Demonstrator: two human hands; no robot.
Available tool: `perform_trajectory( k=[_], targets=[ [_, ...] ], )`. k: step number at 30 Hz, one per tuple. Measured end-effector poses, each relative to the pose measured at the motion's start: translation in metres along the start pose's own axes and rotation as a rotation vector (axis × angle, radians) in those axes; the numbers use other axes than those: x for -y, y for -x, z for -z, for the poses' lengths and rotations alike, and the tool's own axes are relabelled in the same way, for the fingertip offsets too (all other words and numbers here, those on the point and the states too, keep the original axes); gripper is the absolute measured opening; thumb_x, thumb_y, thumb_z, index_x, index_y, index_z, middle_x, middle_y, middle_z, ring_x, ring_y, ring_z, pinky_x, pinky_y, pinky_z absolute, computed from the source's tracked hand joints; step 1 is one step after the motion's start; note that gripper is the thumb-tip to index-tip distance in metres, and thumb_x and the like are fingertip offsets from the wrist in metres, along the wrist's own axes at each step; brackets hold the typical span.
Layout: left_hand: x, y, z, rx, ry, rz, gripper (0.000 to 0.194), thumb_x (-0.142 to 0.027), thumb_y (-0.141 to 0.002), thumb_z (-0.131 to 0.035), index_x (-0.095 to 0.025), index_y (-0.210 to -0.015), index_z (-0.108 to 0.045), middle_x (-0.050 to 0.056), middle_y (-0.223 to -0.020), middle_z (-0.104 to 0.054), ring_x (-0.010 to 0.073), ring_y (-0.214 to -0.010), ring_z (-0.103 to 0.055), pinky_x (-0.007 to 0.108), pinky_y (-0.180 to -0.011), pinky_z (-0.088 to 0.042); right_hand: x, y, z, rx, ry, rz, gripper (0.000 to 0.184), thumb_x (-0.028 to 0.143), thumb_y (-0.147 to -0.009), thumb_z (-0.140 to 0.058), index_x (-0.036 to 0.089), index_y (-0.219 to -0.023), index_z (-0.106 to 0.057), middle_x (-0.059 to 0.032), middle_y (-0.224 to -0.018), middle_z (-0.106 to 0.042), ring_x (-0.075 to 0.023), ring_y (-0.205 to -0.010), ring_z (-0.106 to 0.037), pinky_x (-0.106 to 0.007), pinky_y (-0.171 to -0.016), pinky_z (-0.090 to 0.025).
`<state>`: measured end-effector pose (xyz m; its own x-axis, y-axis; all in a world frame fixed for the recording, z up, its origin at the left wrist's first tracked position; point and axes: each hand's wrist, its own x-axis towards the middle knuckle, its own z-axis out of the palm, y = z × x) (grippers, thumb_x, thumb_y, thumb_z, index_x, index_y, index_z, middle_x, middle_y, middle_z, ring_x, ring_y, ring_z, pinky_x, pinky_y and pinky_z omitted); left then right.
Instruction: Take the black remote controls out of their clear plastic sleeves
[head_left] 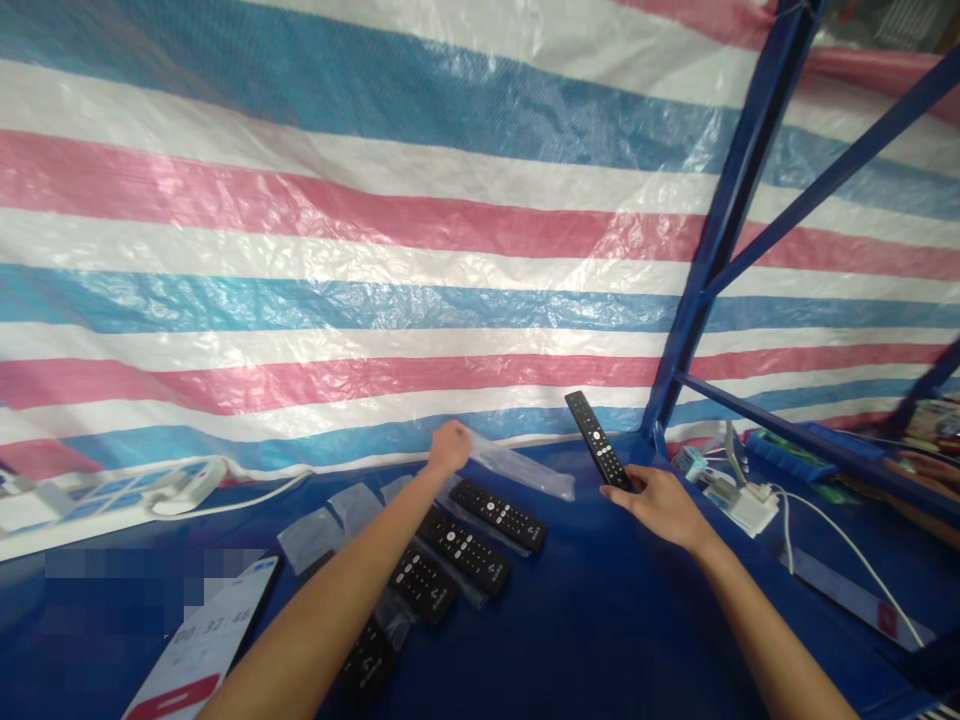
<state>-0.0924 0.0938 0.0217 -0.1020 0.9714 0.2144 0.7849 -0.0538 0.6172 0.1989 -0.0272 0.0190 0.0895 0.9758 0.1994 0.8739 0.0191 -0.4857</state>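
Note:
My left hand (450,446) is closed on one end of a clear plastic sleeve (525,468), which stretches out to the right above the blue table (570,620). In my right hand (664,500) is a black remote control (596,437), gripped by its lower end and tilted up with its buttons toward me. Below my left hand, several more black remotes (501,512) lie in a slanted row, with clear plastic around or under them. My left forearm hides part of that row.
A phone (214,640) showing a timer lies at the left. White power strips (187,485) and cables run along the back left; a white plug block (750,508) sits at the right. A blue metal frame (686,320) rises before a striped sheet (360,230). Another person's hand (930,470) shows far right.

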Motion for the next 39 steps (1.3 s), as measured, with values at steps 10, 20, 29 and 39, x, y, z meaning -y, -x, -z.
perform_trajectory(
  k=[10,20,29,39],
  targets=[
    [0.020,-0.003,-0.017,0.072,-0.263,-0.071,0.023,-0.014,-0.087,-0.043,-0.018,-0.089,-0.065,0.009,-0.095,-0.070,0.0200,-0.096,-0.064,0.026,-0.084,-0.045,0.035,-0.011,-0.040,0.204,0.179,0.152,0.022,0.041,-0.070,-0.064,0.020,-0.070,-0.068,-0.0056,-0.077,-0.069,-0.0220,-0.073,-0.063,-0.026,-0.055,-0.032],
    [0.004,0.026,-0.006,0.056,-0.454,-0.277,0.027,-0.021,-0.093,-0.038,-0.011,-0.109,-0.057,0.013,-0.117,-0.057,0.0255,-0.113,-0.050,0.033,-0.095,-0.039,0.026,-0.004,-0.048,0.114,0.162,0.107,0.042,0.054,-0.076,-0.061,0.020,-0.101,-0.065,-0.0070,-0.099,-0.069,-0.0225,-0.088,-0.064,-0.027,-0.070,-0.040],
    [-0.041,0.084,-0.019,0.205,-0.527,-0.462,0.025,-0.022,-0.093,-0.039,-0.014,-0.101,-0.061,0.012,-0.100,-0.064,0.0234,-0.093,-0.061,0.032,-0.076,-0.047,0.032,-0.011,-0.047,0.109,0.194,0.068,0.031,0.050,-0.074,-0.062,0.021,-0.082,-0.069,-0.0062,-0.090,-0.071,-0.0228,-0.083,-0.065,-0.026,-0.063,-0.038],
    [-0.099,0.100,-0.073,0.233,-0.527,-0.449,0.042,-0.038,-0.091,-0.046,-0.005,-0.111,-0.062,0.020,-0.113,-0.058,0.0308,-0.109,-0.052,0.038,-0.085,-0.046,-0.006,-0.009,-0.018,0.012,0.250,-0.145,0.032,0.050,-0.078,-0.058,0.020,-0.087,-0.068,-0.0092,-0.099,-0.071,-0.0278,-0.091,-0.065,-0.030,-0.067,-0.041]
  ],
)
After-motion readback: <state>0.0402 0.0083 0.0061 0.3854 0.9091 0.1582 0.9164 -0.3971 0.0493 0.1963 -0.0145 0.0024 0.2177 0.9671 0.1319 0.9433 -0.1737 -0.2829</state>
